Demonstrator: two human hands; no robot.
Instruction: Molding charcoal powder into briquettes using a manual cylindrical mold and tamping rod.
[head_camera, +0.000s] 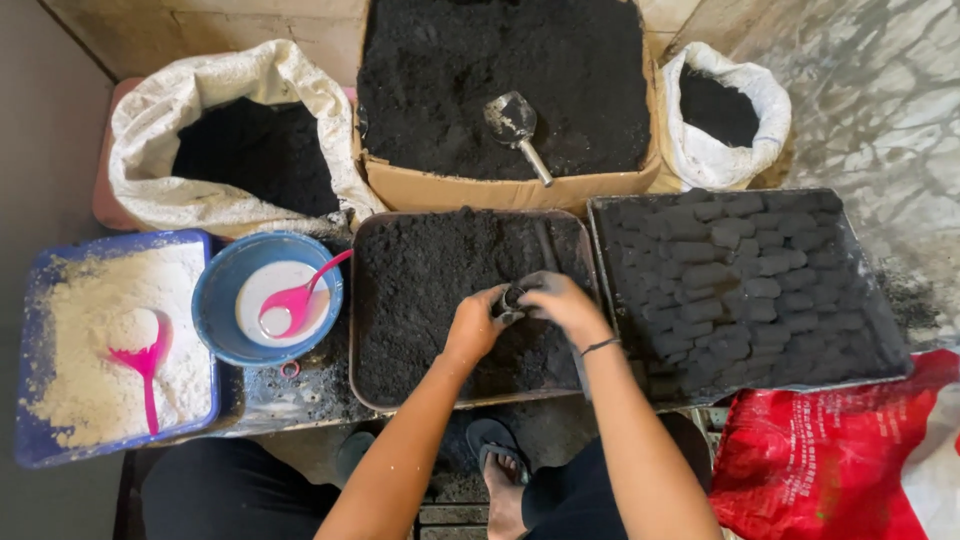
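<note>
Both forearms reach forward and converge. The left hand curls with fingers bent inward. The right hand cups beside it, fingertips meeting.

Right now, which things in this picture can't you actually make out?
- Small dark tube, head view: both hands, left and right, wrap it, hiding its shape.
- Red bag: cut off by the frame's corner.
- Right sack: its black contents lie in shadow.
- Pressed black blocks: too dark to count.
</note>
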